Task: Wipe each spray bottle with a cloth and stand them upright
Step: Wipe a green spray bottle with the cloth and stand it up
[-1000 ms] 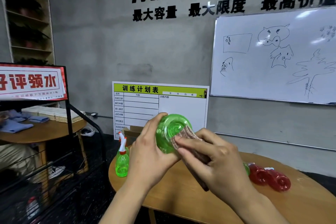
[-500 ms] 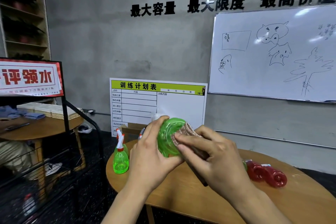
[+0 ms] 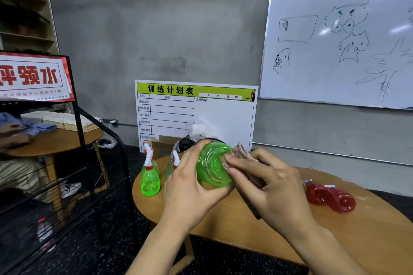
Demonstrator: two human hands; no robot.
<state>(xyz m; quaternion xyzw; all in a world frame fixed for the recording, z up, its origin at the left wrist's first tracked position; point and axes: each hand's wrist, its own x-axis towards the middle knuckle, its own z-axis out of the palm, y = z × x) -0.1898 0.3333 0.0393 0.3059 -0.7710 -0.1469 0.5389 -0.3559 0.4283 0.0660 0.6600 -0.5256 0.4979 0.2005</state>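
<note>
- Left hand (image 3: 190, 187): grips a green spray bottle (image 3: 213, 165) held above the counter (image 3: 223, 225), fingers over the top of the body and thumb underneath. The bottle lies on its side with its ribbed base turned toward the camera; its spray head is hidden behind the hand.
- Right hand (image 3: 266, 187): pinches a brown cloth (image 3: 240, 155) and presses it against the right part of the bottle's base, fingertips flat on the fabric. Part of the cloth hangs down beneath the palm.
- Left of the left hand: one green spray bottle with a white-and-orange trigger head (image 3: 150, 177) stands upright on the near-left edge of the counter. A second trigger head (image 3: 175, 158) shows just beyond the left hand's knuckles; its body is mostly hidden.
- Right of the right hand: two red spray bottles (image 3: 330, 196) lie on their sides on the counter, touching one another, bases toward the camera. A sliver of green shows between them and the right wrist; what it belongs to cannot be told.
- Beyond both hands: a white planning board with a green header (image 3: 196, 114) leans at the grey wall, and a whiteboard with doodles (image 3: 339, 47) hangs to its right.
- Far left of the left hand: a black metal rack (image 3: 89, 140) with a red-and-white sign (image 3: 33, 76), and a second round table behind it.
</note>
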